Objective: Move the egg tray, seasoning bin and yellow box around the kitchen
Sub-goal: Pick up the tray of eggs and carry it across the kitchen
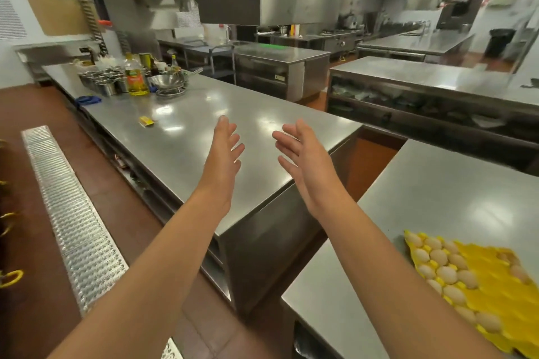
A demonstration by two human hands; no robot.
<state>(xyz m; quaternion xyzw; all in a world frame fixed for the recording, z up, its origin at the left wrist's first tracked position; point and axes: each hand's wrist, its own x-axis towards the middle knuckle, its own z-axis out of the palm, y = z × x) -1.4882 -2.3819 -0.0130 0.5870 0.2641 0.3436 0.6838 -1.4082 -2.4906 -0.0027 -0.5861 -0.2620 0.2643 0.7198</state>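
A yellow egg tray [495,294] with several eggs along its left side lies on the steel table [423,213] at the lower right. A small yellow box [146,121] lies flat on the long steel counter [180,148] ahead. The seasoning bin [102,79], a steel tray of round metal cups, stands at the counter's far end. My left hand [223,151] and my right hand [300,154] are stretched out above the counter's near end, palms facing each other, fingers straight, holding nothing.
Beside the seasoning bin stand an oil bottle [136,79], sauce bottles and a steel bowl [167,81]. A blue cloth [87,100] lies on the counter's left edge. A metal floor grate [73,218] runs along the left. More steel counters [437,79] fill the right and back.
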